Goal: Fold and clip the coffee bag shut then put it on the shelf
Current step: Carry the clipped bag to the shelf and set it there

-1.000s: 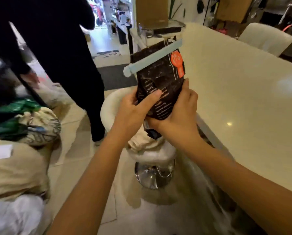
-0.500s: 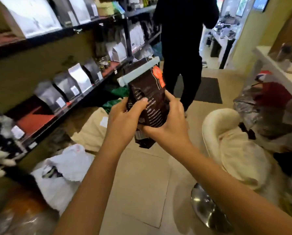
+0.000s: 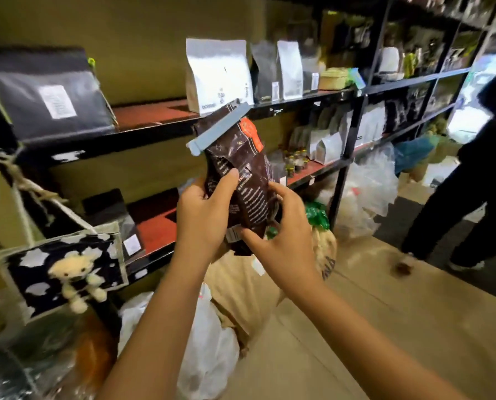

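Far left of both grips: dark pouch with white label (image 3: pixel 50 93) leaning on the upper board of the shelf (image 3: pixel 154 114); below it, a patterned box with a plush toy (image 3: pixel 73 280) hung by cord. Left hand (image 3: pixel 203 215): grip closed around the lower left edge of the coffee bag (image 3: pixel 241 180), thumb pressed across the printed front, fingers hidden behind. Coffee bag: dark brown with an orange label at top right, held upright and tilted slightly, in the air in front of the shelf, not resting on any board. Pale blue clip (image 3: pixel 216 127): clamped slantwise across the folded top of the bag, above both grips, left end lower than right end. Directly behind the clip: white pouch (image 3: pixel 218 76) standing on the upper board, with further white and grey pouches to its right. Right hand (image 3: pixel 281 235): grip partly open, thumb under the bottom corner of the bag, fingertips touching its right edge, palm not closed around it. Below both grips: white plastic bags (image 3: pixel 209 350) and a tan sack on the floor. Right of the right-hand grip: lower boards carrying small white pouches and jars. Far right: a person in dark clothing (image 3: pixel 471 180) standing on the floor, well apart from the bag.
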